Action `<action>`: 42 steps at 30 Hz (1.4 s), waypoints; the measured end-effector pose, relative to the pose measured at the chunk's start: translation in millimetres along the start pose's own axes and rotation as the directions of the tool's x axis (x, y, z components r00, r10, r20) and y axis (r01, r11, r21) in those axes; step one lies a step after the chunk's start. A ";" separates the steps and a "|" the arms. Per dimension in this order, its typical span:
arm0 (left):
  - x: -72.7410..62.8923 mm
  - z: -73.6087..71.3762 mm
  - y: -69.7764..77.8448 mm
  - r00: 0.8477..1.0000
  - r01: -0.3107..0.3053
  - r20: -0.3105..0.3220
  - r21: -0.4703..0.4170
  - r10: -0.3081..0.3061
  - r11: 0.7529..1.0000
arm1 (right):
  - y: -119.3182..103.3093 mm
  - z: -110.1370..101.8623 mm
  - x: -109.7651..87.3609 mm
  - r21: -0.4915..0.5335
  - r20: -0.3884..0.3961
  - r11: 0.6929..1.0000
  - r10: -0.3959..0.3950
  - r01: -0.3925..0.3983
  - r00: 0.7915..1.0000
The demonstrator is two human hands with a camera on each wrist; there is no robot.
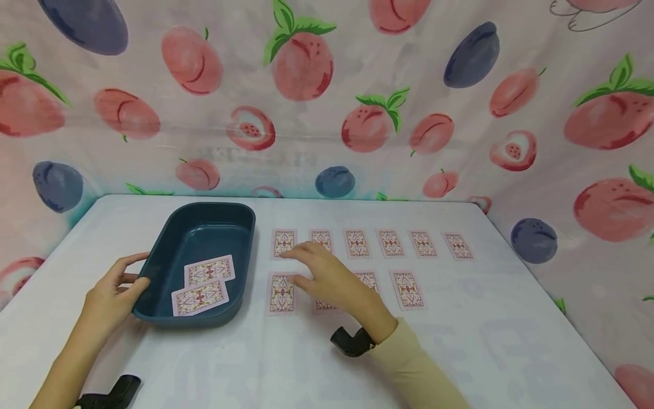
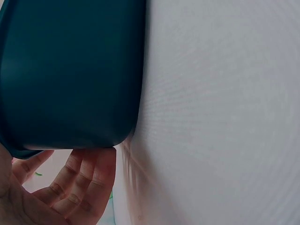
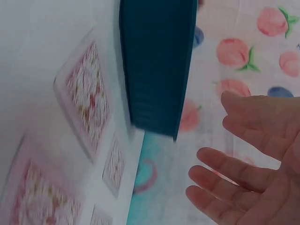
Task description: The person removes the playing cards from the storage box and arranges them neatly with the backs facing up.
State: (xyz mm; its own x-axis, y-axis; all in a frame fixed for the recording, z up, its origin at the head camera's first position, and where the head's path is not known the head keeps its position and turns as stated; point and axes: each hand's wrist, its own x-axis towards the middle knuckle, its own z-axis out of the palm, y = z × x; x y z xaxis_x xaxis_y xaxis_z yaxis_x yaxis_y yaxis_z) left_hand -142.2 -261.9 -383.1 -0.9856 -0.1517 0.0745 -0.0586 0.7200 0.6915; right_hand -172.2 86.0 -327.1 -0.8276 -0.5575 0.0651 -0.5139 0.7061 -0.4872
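Note:
A dark blue plastic basin (image 1: 204, 224) stands on the left of the table with two playing cards (image 1: 201, 297) lying face down in it, one overlapping the other. At its left side my left hand (image 1: 109, 298) grips the wall, thumb at the rim and fingers against the outside; the left wrist view shows these fingers (image 2: 96, 183) touching the wall. My right hand (image 1: 329, 278) hovers over the left part of two rows of face-down cards, holding nothing. Its fingers are spread apart in the right wrist view. Nearest to it are a back-row card (image 1: 283, 243) and a front-row card (image 1: 282, 292).
Several more face-down cards, such as one at the front right (image 1: 407, 289) and one at the far right end (image 1: 458, 246), lie spaced apart on the white table (image 1: 485, 341). A fruit-printed cloth (image 1: 317, 130) hangs behind the table and along its sides.

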 end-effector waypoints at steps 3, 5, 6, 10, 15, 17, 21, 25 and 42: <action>-0.1 0.0 0.4 1.000 0.001 -0.002 0.002 -0.001 1.000 | -14.8 9.2 11.0 -0.023 0.028 0.999 -0.024 0.025 0.999; -0.2 0.0 0.7 1.000 0.003 -0.002 0.002 -0.003 1.000 | -23.0 15.4 16.9 -0.040 0.042 0.998 -0.046 0.047 0.998; -0.3 0.0 0.9 1.000 0.004 -0.001 0.003 -0.004 1.000 | -26.8 18.4 19.5 -0.048 0.047 0.997 -0.060 0.063 0.997; -0.2 0.1 0.8 1.000 0.006 0.005 0.003 -0.006 1.000 | -40.7 29.8 28.5 -0.082 0.065 0.991 -0.105 0.110 0.992; 0.0 0.0 0.4 1.000 -0.004 -0.002 0.007 0.004 1.000 | -55.7 44.2 38.2 -0.116 0.078 0.979 -0.160 0.169 0.984; 0.1 -0.1 0.2 1.000 -0.009 -0.006 0.009 0.009 1.000 | -61.2 50.0 42.1 -0.137 0.083 0.972 -0.180 0.191 0.980; 0.3 -0.1 -0.9 1.000 -0.014 -0.013 0.013 0.015 1.000 | -71.7 61.6 50.9 -0.194 0.110 0.954 -0.212 0.230 0.971; 0.8 0.1 -2.4 1.000 -0.022 -0.018 0.018 0.022 1.000 | -79.1 70.8 60.9 -0.211 0.143 0.950 -0.203 0.230 0.969; 0.1 0.4 -1.0 1.000 -0.014 -0.002 0.014 0.014 1.000 | -91.4 88.0 95.5 -0.392 0.304 0.909 -0.015 0.140 0.953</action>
State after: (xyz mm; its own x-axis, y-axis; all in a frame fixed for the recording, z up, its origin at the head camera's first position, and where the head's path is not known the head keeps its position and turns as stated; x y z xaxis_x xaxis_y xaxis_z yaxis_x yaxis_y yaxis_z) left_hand -142.3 -262.4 -384.2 -0.9861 -0.1426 0.0856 -0.0468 0.7317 0.6800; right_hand -184.4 -70.2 -353.0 -0.7119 -0.6746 -0.1953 -0.6713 0.7353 -0.0927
